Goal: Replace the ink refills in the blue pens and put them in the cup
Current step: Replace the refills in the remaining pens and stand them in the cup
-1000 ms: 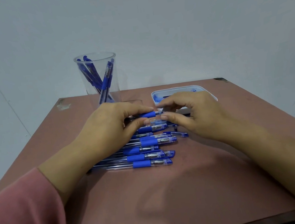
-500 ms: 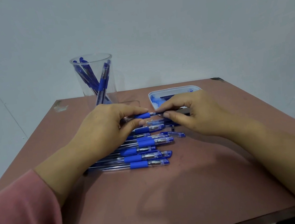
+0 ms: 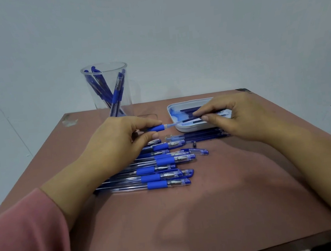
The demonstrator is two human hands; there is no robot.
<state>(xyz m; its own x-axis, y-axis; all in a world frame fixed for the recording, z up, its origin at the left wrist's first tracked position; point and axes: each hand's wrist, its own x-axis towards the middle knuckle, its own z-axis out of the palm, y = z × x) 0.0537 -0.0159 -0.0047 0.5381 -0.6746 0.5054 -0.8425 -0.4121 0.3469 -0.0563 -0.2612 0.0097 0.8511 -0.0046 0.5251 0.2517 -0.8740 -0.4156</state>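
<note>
Fingers (image 3: 210,107) of right hand (image 3: 240,116) pinch refill (image 3: 181,122); left hand (image 3: 117,143) grips pen (image 3: 157,128).

My only feed is the head cam: wide-angle, pitched forward and down over the table (image 3: 192,216), left hand (image 3: 117,146) and right hand (image 3: 238,116) close in, wall (image 3: 190,28) behind.
</note>
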